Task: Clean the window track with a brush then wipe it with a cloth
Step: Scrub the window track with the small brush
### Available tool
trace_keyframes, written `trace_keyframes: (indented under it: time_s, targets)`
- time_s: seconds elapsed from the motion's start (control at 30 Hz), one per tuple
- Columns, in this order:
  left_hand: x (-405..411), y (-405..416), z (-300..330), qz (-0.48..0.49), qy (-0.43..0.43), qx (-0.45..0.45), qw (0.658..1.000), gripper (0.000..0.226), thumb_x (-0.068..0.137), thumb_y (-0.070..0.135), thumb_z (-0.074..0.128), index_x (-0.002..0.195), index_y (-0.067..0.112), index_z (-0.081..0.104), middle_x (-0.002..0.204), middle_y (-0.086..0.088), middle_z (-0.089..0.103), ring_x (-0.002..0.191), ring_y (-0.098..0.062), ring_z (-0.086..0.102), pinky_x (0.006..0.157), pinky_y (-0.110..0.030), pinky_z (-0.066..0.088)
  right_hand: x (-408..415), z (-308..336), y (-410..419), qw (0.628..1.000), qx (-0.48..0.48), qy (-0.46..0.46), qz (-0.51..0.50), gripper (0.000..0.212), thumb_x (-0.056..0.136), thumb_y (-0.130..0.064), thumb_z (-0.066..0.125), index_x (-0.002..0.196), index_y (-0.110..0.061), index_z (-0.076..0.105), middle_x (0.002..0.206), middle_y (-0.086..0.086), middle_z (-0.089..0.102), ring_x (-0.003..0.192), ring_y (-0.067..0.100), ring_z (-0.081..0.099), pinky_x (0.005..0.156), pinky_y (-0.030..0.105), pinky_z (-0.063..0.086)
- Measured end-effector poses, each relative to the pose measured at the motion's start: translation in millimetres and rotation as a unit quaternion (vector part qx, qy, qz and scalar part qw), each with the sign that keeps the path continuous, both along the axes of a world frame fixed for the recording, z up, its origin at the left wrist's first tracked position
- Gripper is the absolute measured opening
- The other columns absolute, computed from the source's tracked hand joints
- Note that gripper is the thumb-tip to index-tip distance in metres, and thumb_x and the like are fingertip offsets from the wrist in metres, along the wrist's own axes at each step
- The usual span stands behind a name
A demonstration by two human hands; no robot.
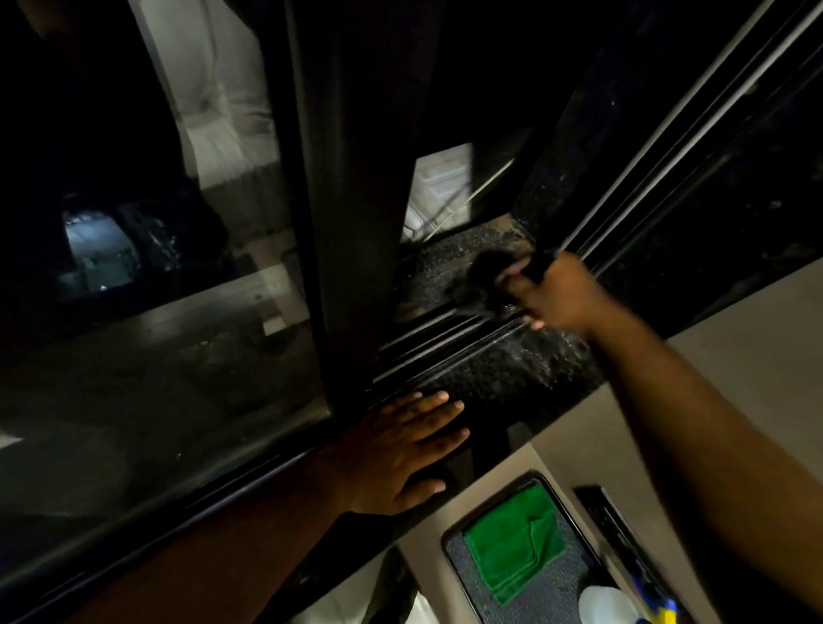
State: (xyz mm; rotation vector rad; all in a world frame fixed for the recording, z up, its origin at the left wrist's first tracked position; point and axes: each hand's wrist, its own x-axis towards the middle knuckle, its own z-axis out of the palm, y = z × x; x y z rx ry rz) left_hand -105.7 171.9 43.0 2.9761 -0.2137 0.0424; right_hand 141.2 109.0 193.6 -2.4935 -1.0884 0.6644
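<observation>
Dim room, dark window frame, glass pane (132, 299) to the left throwing reflections. Window track (450, 342) runs diagonally mid-view, rails catching a little light, grit and speckles all over the black sill (530, 364) beside it.

Brush (488, 282), dark and blurred, down at the track's far stretch, gripped by right hand (554, 292) w/ fingers curled round the handle. Bristles hard to make out, contact w/ rails likely but can't confirm.

Progress, judging by debris: brushing stage only, far from done. Dirt visible near the corner and on the sill. Wipe not begun: green cloth (515, 542) lying folded on a tray (456, 530) below the sill, untouched, spray bottle (615, 618) w/ yellow-blue trigger next to it.

Right arm stretched out long from lower right, wrist bent down toward the rails. Left hand (405, 457) flat, fingers straight and spread, palm pressed on the sill edge near the sliding frame, holding nothing, prob. bracing.
</observation>
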Motion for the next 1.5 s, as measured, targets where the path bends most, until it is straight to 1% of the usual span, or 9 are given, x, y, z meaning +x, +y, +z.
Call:
trace_keyframes:
  time_s: [0.07, 0.13, 0.27, 0.37, 0.63, 0.77, 0.87, 1.33, 1.5]
  targets:
    - [-1, 0, -1, 0.001, 0.000, 0.002, 1.000, 0.064, 0.097, 0.055, 0.031, 0.153, 0.024, 0.023, 0.163, -0.004, 0.014, 0.151, -0.024, 0.006, 0.122, -0.046, 0.014, 35, 14, -12, 0.974, -0.123, -0.189, -0.004, 0.020, 0.090, -0.012, 0.057, 0.102, 0.002, 0.063, 0.100, 0.023, 0.065, 0.089, 0.033, 0.063, 0.076, 0.036, 0.052]
    - [-1, 0, 0, 0.001, 0.003, -0.004, 1.000, 0.064, 0.097, 0.055, 0.031, 0.153, 0.024, 0.024, 0.163, -0.004, 0.014, 0.151, -0.024, 0.008, 0.122, -0.044, 0.017, 34, 20, -12, 0.975, -0.102, -0.199, -0.002, 0.023, 0.089, -0.015, 0.057, 0.103, 0.003, 0.063, 0.100, 0.024, 0.065, 0.090, 0.035, 0.064, 0.079, 0.041, 0.052]
    - [0, -1, 5, -0.002, -0.012, -0.009, 1.000, 0.063, 0.096, 0.052, 0.038, 0.150, 0.021, 0.033, 0.160, -0.007, 0.024, 0.149, -0.027, 0.017, 0.118, -0.048, 0.024, -51, 18, 11, 0.976, 0.107, 0.186, 0.031, 0.013, 0.091, -0.016, 0.058, 0.094, -0.014, 0.071, 0.065, 0.006, 0.067, 0.049, 0.010, 0.060, 0.044, 0.025, 0.049]
    - [-1, -1, 6, -0.002, -0.010, -0.011, 1.000, 0.063, 0.096, 0.052, 0.039, 0.150, 0.020, 0.034, 0.160, -0.008, 0.024, 0.149, -0.028, 0.016, 0.119, -0.047, 0.024, -91, -6, 20, 0.960, 0.065, 0.259, 0.089, 0.013, 0.091, -0.015, 0.060, 0.086, -0.013, 0.072, 0.060, 0.008, 0.062, 0.045, 0.013, 0.055, 0.040, 0.022, 0.045]
    - [-2, -1, 8, -0.004, 0.005, -0.007, 1.000, 0.064, 0.097, 0.052, 0.037, 0.152, 0.022, 0.026, 0.163, -0.006, 0.015, 0.151, -0.025, 0.008, 0.120, -0.047, 0.018, 25, 21, -3, 0.984, -0.068, -0.161, 0.025, 0.021, 0.091, -0.019, 0.055, 0.085, 0.000, 0.062, 0.081, 0.021, 0.065, 0.070, 0.027, 0.060, 0.066, 0.033, 0.050]
    - [0, 0, 9, -0.005, 0.004, -0.006, 1.000, 0.063, 0.097, 0.051, 0.035, 0.152, 0.021, 0.027, 0.162, -0.007, 0.016, 0.151, -0.026, 0.009, 0.121, -0.046, 0.016, -40, 31, 11, 0.981, 0.116, 0.152, 0.028, 0.014, 0.089, -0.022, 0.061, 0.090, -0.013, 0.072, 0.061, 0.003, 0.067, 0.048, 0.011, 0.061, 0.041, 0.022, 0.048]
    - [-1, -1, 10, -0.006, 0.014, -0.006, 1.000, 0.063, 0.097, 0.051, 0.035, 0.151, 0.020, 0.029, 0.162, -0.008, 0.017, 0.151, -0.027, 0.009, 0.121, -0.045, 0.016, -93, 3, 21, 0.969, 0.052, 0.216, 0.105, 0.018, 0.089, -0.021, 0.064, 0.090, -0.004, 0.070, 0.056, 0.003, 0.062, 0.043, 0.011, 0.054, 0.038, 0.020, 0.045]
    - [0, 0, 6, -0.004, 0.007, 0.001, 1.000, 0.064, 0.098, 0.053, 0.030, 0.153, 0.022, 0.022, 0.163, -0.005, 0.012, 0.151, -0.024, 0.007, 0.122, -0.043, 0.011, 64, 29, -15, 0.962, -0.011, -0.272, -0.035, 0.024, 0.091, -0.019, 0.054, 0.083, 0.002, 0.062, 0.080, 0.024, 0.062, 0.075, 0.034, 0.064, 0.065, 0.033, 0.044]
    - [-8, -8, 8, 0.001, 0.033, 0.011, 0.999, 0.061, 0.100, 0.047, 0.025, 0.154, 0.017, 0.019, 0.163, -0.007, 0.010, 0.151, -0.027, 0.003, 0.121, -0.048, 0.015, 22, 2, -6, 0.993, -0.043, -0.109, -0.002, 0.024, 0.091, -0.017, 0.056, 0.088, 0.006, 0.063, 0.072, 0.016, 0.061, 0.068, 0.029, 0.062, 0.062, 0.035, 0.051]
